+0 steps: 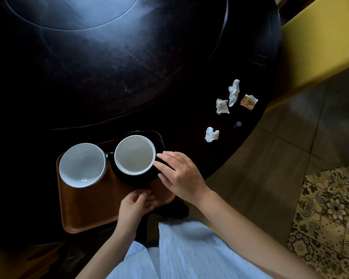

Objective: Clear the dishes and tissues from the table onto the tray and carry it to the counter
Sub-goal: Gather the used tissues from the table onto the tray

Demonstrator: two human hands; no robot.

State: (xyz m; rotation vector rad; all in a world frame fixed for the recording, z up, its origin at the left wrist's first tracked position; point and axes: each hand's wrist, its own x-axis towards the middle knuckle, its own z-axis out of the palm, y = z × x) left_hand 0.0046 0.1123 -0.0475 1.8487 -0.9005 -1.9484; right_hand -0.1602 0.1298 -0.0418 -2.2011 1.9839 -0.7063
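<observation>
- Resting on the brown tray [85, 210] at the dark bench's [109, 81] near edge: two white cups [82, 165], the right cup [135, 155] on a black saucer [129, 180].
- Right hand [179, 176] grip loosely open, fingertips touching that saucer's rim.
- Left hand [135, 208] curled at the tray's near edge; I cannot tell if it grips.
- Crumpled tissues [222, 106] lie on the bench, well right of the tray.

Brown tray [85, 210] at near table edge, bearing two upright empty white cups: left cup [82, 165], right cup [134, 155] on black saucer [129, 179]. Far right, crumpled white tissues [234, 93] [222, 106] [211, 134] (plus one brownish scrap [248, 102]).
</observation>
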